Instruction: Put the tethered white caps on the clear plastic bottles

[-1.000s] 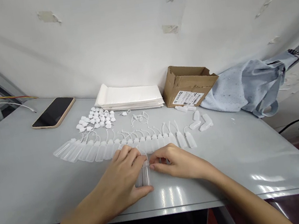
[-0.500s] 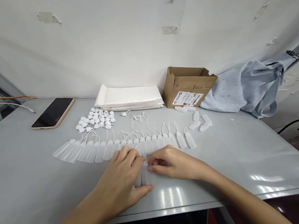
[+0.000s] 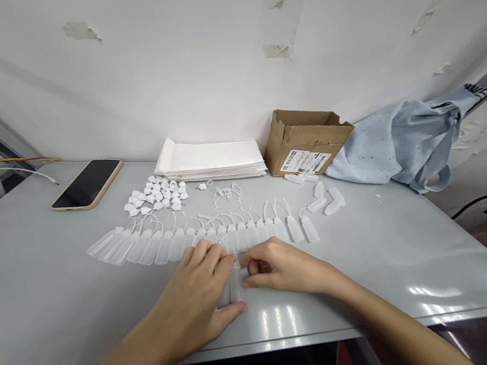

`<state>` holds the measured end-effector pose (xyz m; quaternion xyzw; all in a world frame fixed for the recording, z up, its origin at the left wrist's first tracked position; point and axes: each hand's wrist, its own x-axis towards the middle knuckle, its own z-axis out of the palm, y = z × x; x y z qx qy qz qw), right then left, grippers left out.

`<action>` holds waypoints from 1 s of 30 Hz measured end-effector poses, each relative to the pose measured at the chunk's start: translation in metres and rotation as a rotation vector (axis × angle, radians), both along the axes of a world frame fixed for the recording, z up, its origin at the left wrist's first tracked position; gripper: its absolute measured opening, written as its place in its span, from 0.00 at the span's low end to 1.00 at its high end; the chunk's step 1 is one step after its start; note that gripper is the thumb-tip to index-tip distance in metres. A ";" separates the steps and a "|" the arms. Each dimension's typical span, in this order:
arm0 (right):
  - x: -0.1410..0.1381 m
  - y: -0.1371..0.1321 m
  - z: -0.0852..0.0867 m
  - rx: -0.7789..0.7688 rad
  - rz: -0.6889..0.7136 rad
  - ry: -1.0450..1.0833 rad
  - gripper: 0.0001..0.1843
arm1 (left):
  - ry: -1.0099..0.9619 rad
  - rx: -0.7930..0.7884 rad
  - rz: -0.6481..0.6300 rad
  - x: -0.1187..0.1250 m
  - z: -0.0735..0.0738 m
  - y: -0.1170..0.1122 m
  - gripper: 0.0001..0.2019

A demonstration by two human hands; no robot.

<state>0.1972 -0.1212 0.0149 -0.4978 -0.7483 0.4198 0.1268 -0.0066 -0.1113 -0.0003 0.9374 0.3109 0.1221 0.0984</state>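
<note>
My left hand (image 3: 202, 294) arches over a few small translucent plastic bottles (image 3: 235, 287) near the front of the table. Its fingers and thumb close around them, and its palm hides part of them. To their right is my right hand (image 3: 278, 267), index fingertip and thumb apart beside the rightmost bottle, with nothing visible between them. Thin white strings rise from these bottles' necks. Just beyond my hands, a long row of similar bottles (image 3: 261, 232) lies side by side, strings pointing to the wall.
White caps (image 3: 165, 203) lie in a heap behind the row, beside a loose white string (image 3: 227, 193). Farther back are a phone (image 3: 87, 184), stacked white envelopes (image 3: 213, 158) and a cardboard box (image 3: 305, 137). Loose bottles (image 3: 334, 200) and a light blue cloth (image 3: 383, 144) lie right.
My right thumb has moved down, away from the index fingertip, widening the gap between them. My left hand stays around the bottles, almost unmoved.
</note>
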 end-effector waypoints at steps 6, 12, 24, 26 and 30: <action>0.000 0.000 0.000 -0.017 -0.010 -0.005 0.10 | 0.002 0.016 0.003 0.000 0.001 0.000 0.18; -0.001 0.000 0.000 -0.022 -0.010 -0.014 0.11 | -0.007 0.020 -0.001 -0.001 0.003 -0.004 0.17; 0.041 0.013 0.018 -0.271 -0.166 0.326 0.17 | -0.149 0.059 0.171 0.009 0.034 0.081 0.15; 0.057 0.020 0.019 -0.143 -0.328 0.294 0.17 | -0.063 0.051 0.263 0.011 0.028 0.108 0.17; 0.089 0.035 0.011 0.274 -0.678 0.039 0.19 | 0.023 0.062 0.315 0.012 0.009 0.140 0.17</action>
